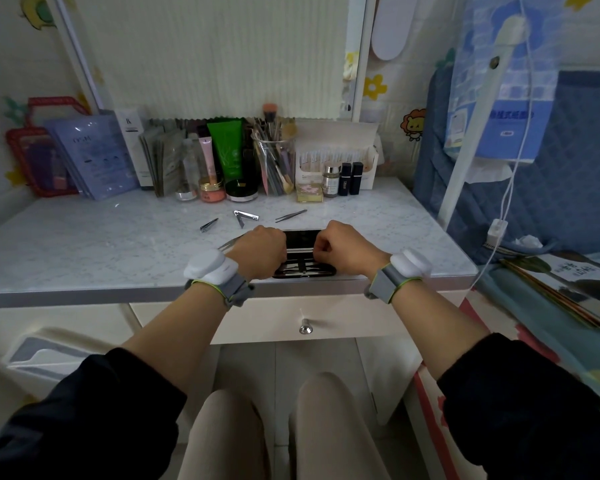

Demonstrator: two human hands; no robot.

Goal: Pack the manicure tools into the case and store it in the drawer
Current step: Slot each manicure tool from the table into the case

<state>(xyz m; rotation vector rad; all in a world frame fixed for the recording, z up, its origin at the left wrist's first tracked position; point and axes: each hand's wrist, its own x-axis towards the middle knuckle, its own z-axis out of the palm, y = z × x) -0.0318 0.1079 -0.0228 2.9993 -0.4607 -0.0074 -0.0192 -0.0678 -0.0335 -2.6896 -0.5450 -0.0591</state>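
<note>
At the desk's point(84, 237) front edge, both my hands sit curled over the open case point(303, 252)
I cannot tell what the bent fingers of left hand point(260, 251) and right hand point(343, 249) grip. The tweezers point(291, 215) lie at 12 o'clock beyond the case, long axis 8 to 2, nearer the right hand; large clipper point(245, 216) and small clipper point(208, 225) lie at 11, nearer the left

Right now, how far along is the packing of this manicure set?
Partly done. Some tools already sit in the open case. The left hand and right hand work over it, fingers curled. Left to pack: small clipper, big clipper and tweezers, loose on the table, plus a tool poking from under the left hand. Then close the case; the drawer is shut.
</note>
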